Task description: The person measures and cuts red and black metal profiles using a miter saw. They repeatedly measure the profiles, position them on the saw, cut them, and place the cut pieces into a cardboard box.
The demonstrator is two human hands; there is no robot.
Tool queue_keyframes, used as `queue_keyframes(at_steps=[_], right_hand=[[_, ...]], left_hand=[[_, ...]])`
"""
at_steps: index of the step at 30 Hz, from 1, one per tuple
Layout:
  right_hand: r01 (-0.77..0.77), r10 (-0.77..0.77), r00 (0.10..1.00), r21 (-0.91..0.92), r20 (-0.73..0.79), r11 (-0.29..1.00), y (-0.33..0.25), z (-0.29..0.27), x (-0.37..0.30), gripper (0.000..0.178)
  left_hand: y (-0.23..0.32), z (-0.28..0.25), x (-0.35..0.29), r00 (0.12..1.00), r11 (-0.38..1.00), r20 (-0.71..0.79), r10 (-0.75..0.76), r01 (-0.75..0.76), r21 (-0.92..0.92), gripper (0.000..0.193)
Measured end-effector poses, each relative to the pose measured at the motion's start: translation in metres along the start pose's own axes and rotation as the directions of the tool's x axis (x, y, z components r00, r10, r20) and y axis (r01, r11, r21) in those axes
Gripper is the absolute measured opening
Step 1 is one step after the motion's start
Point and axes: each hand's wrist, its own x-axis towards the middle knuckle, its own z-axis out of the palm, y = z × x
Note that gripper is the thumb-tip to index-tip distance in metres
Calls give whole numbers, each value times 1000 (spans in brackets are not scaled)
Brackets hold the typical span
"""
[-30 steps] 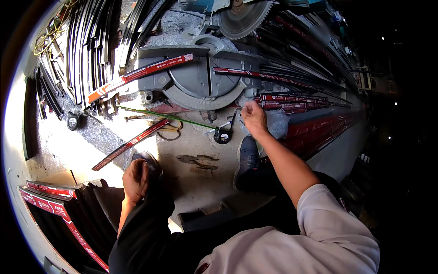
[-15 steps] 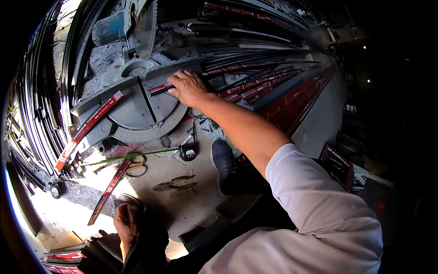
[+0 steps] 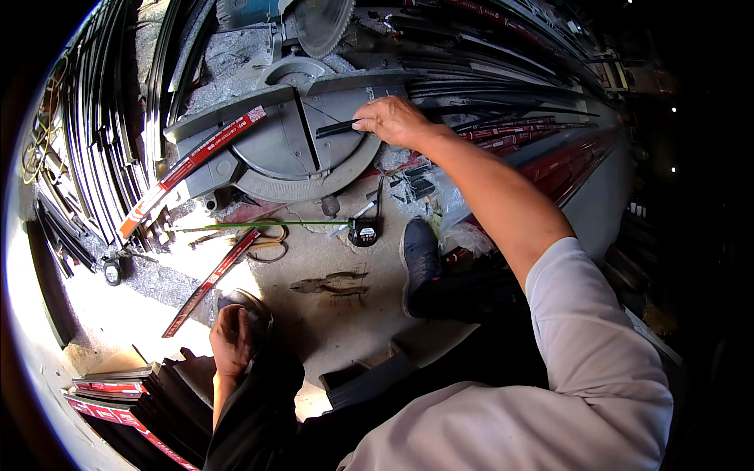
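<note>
My right hand (image 3: 393, 122) pinches a dark, narrow strip (image 3: 336, 128) over the right half of the grey mitre saw table (image 3: 271, 145). The strip's left end sticks out past my fingertips, close to the blade slot; how far it runs behind my hand I cannot tell. Above the table the round saw blade (image 3: 322, 25) is raised. A red-labelled strip (image 3: 192, 162) lies aslant across the saw's left side. Low at the left, my left hand (image 3: 231, 341) is curled closed beside my shoe (image 3: 255, 306); its palm and whatever may be in it are hidden.
On the floor lie a tape measure (image 3: 363, 231) with its green blade drawn out, a short red strip (image 3: 210, 284), pliers (image 3: 328, 282) and a second tape measure (image 3: 113, 272). Long dark strips (image 3: 102, 118) line the left. Red-labelled profiles (image 3: 565, 161) are stacked at right.
The view has shifted, so the scene sits further right. My right hand lay over a red-labelled strip on the saw table; now it pinches a strip showing a dark face. My left hand stays low.
</note>
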Motion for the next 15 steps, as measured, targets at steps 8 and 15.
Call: queue_keyframes(at_steps=[8,15], right_hand=[[-157,76,944,233,320,960,-80,-60,-34,39],[-96,-96,930,486,356,869,-128,-110,-81,37]], left_hand=[[18,-21,25,999,993,44,-4,9,-117,20],[122,-57,49,950,988,277,141,-117,-102,21]])
